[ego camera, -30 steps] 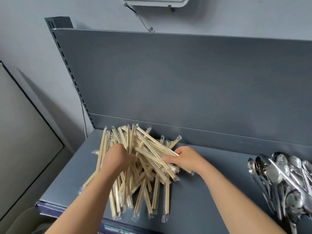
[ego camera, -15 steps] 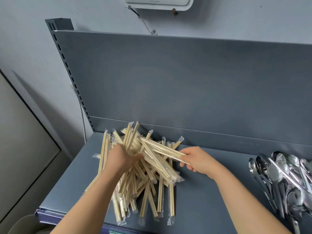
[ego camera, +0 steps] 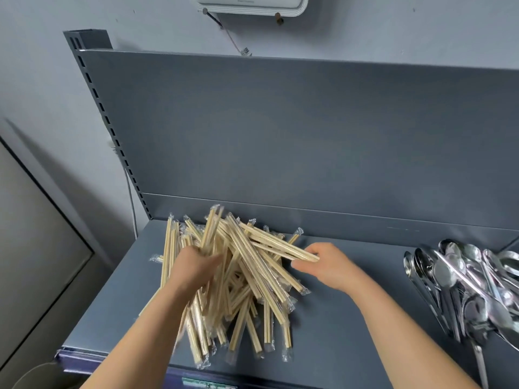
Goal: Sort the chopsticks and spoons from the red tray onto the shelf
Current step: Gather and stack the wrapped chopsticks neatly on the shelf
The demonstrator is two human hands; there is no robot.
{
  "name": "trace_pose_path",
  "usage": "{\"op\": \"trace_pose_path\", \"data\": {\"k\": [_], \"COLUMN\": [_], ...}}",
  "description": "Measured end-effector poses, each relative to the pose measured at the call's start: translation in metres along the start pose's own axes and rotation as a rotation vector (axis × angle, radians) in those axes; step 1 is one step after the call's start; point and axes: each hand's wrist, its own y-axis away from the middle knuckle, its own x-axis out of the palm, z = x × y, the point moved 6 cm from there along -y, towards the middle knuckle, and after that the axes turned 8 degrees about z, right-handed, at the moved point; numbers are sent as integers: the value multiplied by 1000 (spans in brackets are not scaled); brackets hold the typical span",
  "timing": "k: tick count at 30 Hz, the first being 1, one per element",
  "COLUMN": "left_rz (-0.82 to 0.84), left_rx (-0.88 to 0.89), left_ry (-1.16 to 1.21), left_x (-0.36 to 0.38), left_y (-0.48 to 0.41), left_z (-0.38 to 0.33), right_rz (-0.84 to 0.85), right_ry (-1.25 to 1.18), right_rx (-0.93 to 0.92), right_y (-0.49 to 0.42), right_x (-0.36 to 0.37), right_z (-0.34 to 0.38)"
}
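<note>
- Sorting looks far along: wrapped chopsticks point(ego camera: 238, 279) lie in a loose, crossed heap on the left of the shelf point(ego camera: 351, 332), with metal spoons point(ego camera: 471, 287) piled well apart at its right edge.
- Red tray is out of view, so what remains in it cannot be told.
- Left hand point(ego camera: 193, 265) clenches a bundle atop the heap, blurred.
- Right hand point(ego camera: 328, 262) appears to pinch the ends of a few pairs.
- Likely left: squaring the heap.
- Back panel point(ego camera: 280, 136) stands just behind the heap, and nothing blocks the hands.
</note>
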Motion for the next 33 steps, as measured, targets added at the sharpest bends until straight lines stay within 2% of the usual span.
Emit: {"op": "trace_pose_path", "data": {"k": [5, 10, 17, 21, 26, 29, 33], "left_rz": [6, 5, 84, 163, 310, 269, 175], "left_rx": [6, 18, -36, -65, -84, -16, 144], "left_ry": [-152, -235, -62, 52, 433, 533, 443], "left_x": [8, 11, -2, -7, -4, -6, -3], "left_y": [14, 19, 17, 18, 24, 27, 33], "left_z": [-3, -7, -8, -10, -8, -8, -20], "right_rz": [132, 56, 62, 134, 228, 235, 174], "right_ry": [22, 64, 68, -72, -130, -146, -384], "right_rx": [25, 20, 24, 6, -15, -35, -127], "right_y": [-2, -2, 6, 16, 28, 34, 38], "right_x": [30, 33, -2, -19, -43, -55, -56], "right_z": [7, 11, 28, 35, 34, 29, 23]}}
